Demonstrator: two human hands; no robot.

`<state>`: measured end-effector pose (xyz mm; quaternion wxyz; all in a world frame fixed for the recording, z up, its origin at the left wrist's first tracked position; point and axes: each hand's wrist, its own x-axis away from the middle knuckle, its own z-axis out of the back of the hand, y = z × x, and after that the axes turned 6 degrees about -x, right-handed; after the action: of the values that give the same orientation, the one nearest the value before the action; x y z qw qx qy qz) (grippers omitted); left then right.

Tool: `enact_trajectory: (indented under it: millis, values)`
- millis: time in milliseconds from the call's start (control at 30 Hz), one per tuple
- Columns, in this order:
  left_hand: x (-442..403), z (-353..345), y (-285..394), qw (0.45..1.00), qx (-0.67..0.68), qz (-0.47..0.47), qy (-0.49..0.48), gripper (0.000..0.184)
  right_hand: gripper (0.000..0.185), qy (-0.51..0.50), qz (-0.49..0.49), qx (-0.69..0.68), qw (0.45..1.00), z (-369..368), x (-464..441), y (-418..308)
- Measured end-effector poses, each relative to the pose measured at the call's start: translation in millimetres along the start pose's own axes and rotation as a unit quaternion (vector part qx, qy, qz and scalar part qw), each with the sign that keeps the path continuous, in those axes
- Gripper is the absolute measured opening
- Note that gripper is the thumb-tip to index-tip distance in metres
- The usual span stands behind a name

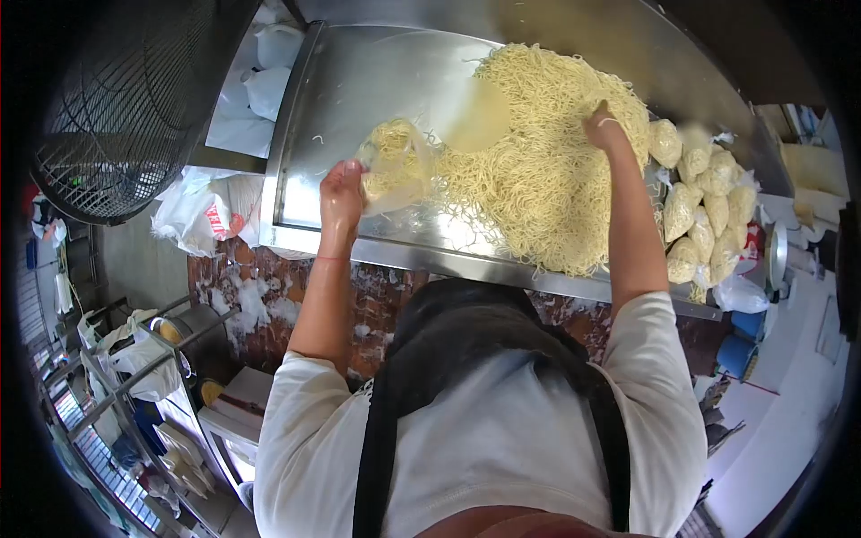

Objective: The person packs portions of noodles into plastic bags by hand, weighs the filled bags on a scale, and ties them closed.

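Note:
My left hand (341,195) is closed on the edge of a clear plastic bag (405,184) with some yellow noodles inside, held over the steel tray (359,76). On the tray's right half lies a large loose heap of thin yellow noodles (556,170). My right hand (603,125) is at the upper right of this heap, touching it, with a pale band at the wrist. Its fingers point down into the noodles and are mostly hidden. Between the bag and the heap shows a pale, round, yellowish patch (480,115) that I cannot identify.
Several tied bags of noodles (708,202) are piled just right of the heap. A raised steel rim (448,260) runs along the tray's near side. At the left are a black fan (121,125) and white plastic bags (193,215). Metal racks (134,381) stand lower left.

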<state>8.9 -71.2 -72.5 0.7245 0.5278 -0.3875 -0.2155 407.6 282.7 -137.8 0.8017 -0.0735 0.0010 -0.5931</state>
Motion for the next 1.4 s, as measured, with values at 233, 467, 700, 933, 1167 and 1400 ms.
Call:
enact_trajectory:
  millis: [233, 467, 700, 933, 1167, 1400]
  values:
    - [41.6, -93.7, 120.4, 0.983, 0.131, -0.037, -0.122, 0.024, 0.067, -0.061, 0.238, -0.263, 0.933, 106.3, 137.4, -221.9]
    - [92.7, -141.5, 154.2, 0.972, 0.015, -0.057, -0.229, 0.023, 0.021, -0.142, 0.132, -0.264, 0.945, 171.6, 161.8, -63.6]
    - [178.2, -355.9, 195.7, 0.918, -0.003, -0.127, -0.375, 0.024, 0.027, 0.022, -0.018, -0.433, 0.901, 280.0, 253.4, 160.4]
    - [290.9, -636.8, 276.8, 0.839, 0.035, -0.302, -0.452, 0.021, 0.022, 0.244, -0.052, -0.496, 0.832, 390.9, 240.3, 464.2]
    - [393.7, -841.7, 311.9, 0.811, 0.106, -0.231, -0.527, 0.017, 0.024, 0.568, 0.149, -0.304, 0.750, 431.5, 384.5, 524.3]
    - [407.4, -958.6, 255.8, 0.820, -0.009, -0.242, -0.519, 0.012, 0.025, 0.350, -0.068, -0.635, 0.685, 245.2, 479.9, 536.4]
